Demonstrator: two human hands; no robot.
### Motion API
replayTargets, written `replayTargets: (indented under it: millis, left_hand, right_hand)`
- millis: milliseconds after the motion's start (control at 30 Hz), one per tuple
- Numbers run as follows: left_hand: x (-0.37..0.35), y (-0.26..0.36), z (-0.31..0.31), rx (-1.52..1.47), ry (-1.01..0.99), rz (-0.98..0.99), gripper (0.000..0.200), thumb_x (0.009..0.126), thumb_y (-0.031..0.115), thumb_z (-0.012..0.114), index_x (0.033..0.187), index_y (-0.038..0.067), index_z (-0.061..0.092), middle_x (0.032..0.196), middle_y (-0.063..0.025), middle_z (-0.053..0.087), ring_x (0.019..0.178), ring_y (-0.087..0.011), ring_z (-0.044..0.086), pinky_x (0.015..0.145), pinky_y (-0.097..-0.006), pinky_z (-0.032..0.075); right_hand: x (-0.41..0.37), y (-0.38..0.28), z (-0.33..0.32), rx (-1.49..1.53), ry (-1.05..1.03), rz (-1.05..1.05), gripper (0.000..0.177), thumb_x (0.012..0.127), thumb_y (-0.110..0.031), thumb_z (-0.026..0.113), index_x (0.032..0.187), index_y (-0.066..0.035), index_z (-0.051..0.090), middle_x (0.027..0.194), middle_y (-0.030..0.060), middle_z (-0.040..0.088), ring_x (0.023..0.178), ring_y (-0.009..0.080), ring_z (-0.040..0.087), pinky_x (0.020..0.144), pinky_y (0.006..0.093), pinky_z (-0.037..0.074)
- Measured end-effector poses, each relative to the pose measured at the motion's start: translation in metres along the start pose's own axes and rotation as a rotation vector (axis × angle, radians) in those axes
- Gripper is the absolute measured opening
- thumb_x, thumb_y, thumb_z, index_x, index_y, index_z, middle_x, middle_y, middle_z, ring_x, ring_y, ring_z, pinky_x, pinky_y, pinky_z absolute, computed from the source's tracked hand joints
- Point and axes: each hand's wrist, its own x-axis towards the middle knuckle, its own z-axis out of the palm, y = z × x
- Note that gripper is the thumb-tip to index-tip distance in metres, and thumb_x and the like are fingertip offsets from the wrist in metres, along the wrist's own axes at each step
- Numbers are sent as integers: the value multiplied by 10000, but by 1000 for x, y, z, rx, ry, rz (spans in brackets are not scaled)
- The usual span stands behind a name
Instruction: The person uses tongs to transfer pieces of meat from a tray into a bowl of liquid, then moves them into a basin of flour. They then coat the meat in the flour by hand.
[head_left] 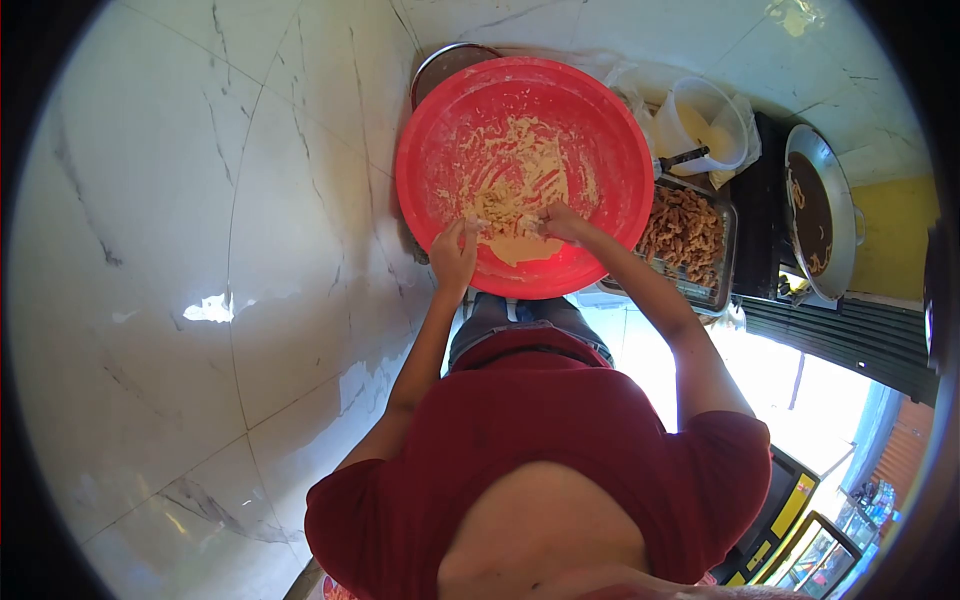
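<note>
A large red basin (420, 190) holds pale flour (530, 150) with floury strips or clumps among it. Over the basin's near left part is my left hand (456, 250), its fingers closed at the floury strips; what they pinch is too small to name. My right hand (562, 222) is in the basin to the right of it, with its fingers curled into the flour and coated in it. The two hands are a short way apart, and the fingertips of both are partly hidden by flour.
Right of the basin, a metal tray (728, 262) holds brown fried pieces (685, 232). Behind it stands a white plastic tub (735, 125) with a black-handled utensil (684, 158). Farther right, a wide pan (835, 165) contains dark oil and some pieces. A tiled wall (170, 200) rises at the left.
</note>
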Motion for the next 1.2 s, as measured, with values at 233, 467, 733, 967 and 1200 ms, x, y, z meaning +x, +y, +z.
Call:
replayTargets:
  millis: [233, 467, 733, 967, 1200]
  left_hand:
    - [-1, -1, 0, 9, 12, 23, 288, 923, 268, 463, 849, 98, 684, 808, -80, 660, 728, -268, 618, 659, -342, 456]
    - [-1, -5, 1, 36, 15, 26, 243, 906, 223, 473, 859, 106, 681, 794, -84, 649, 710, -282, 608, 646, -355, 451]
    - [-1, 8, -4, 36, 2, 3, 243, 906, 223, 474, 856, 108, 682, 816, -82, 656, 713, -281, 609, 648, -348, 456]
    - [-1, 0, 0, 4, 3, 12, 230, 901, 211, 482, 853, 108, 681, 815, -83, 656, 716, -283, 608, 646, -354, 454]
    - [-2, -3, 0, 25, 2, 5, 229, 899, 202, 478, 855, 101, 679, 811, -89, 654, 714, -292, 604, 646, -363, 451]
  right_hand:
    - [-28, -42, 4, 360, 14, 20, 171, 868, -75, 553, 1001, 0, 631, 787, 18, 614, 681, 90, 579, 628, 222, 477]
    - [-8, -22, -5, 232, 115, -100, 176, 877, -122, 579, 973, 17, 626, 852, 54, 634, 723, 89, 589, 626, 220, 466]
    - [-27, -39, -5, 165, 147, -161, 304, 798, -32, 635, 1085, 59, 593, 890, 60, 647, 770, 96, 608, 673, 225, 478]
    - [-16, -29, -3, -202, 177, -237, 203, 818, -204, 658, 798, -2, 647, 669, 38, 602, 619, 91, 552, 557, 272, 438]
    - [11, -40, -11, -533, 246, -417, 223, 797, -208, 640, 705, -6, 633, 571, 62, 582, 533, 142, 541, 524, 320, 432]
